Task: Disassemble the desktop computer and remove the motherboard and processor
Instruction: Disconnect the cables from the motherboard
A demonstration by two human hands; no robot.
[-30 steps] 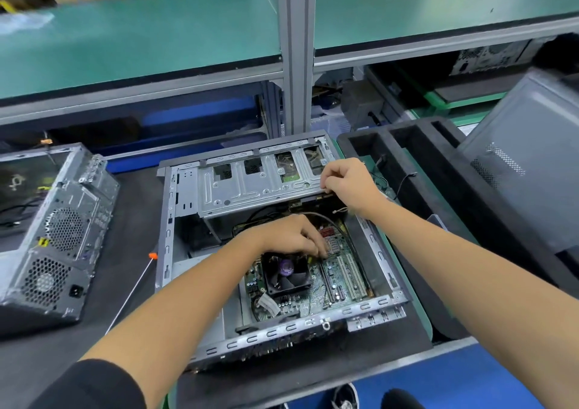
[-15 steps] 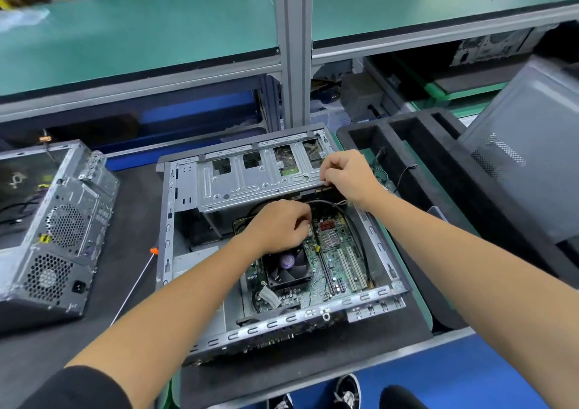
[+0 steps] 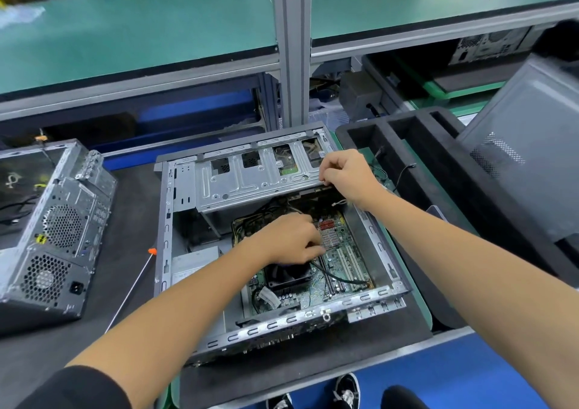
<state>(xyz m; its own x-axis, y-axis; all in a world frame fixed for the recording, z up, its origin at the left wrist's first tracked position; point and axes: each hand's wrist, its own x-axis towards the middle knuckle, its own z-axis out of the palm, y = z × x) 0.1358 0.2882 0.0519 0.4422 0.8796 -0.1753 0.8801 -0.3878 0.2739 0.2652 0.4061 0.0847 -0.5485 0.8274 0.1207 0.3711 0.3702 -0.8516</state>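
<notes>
An open desktop case (image 3: 163,239) lies on its side on the dark mat in front of me. Inside it sits the green motherboard (image 3: 344,261) with a black CPU fan (image 3: 289,275) and white slots. My left hand (image 3: 291,239) reaches into the case above the fan, fingers curled on a black cable (image 3: 341,278) that runs across the board. My right hand (image 3: 344,173) grips the right edge of the silver drive cage (image 3: 250,183) at the back of the case.
A second grey computer case (image 3: 59,230) stands at the left. A thin rod with an orange tip (image 3: 152,251) lies between the two cases. A black foam tray (image 3: 416,164) and a grey side panel (image 3: 529,164) sit to the right. A metal post (image 3: 291,48) rises behind.
My left hand shifted from above the fan toward the heatsink, and a black cable now trails loose across the board to its lower right. My right hand stays on the drive cage.
</notes>
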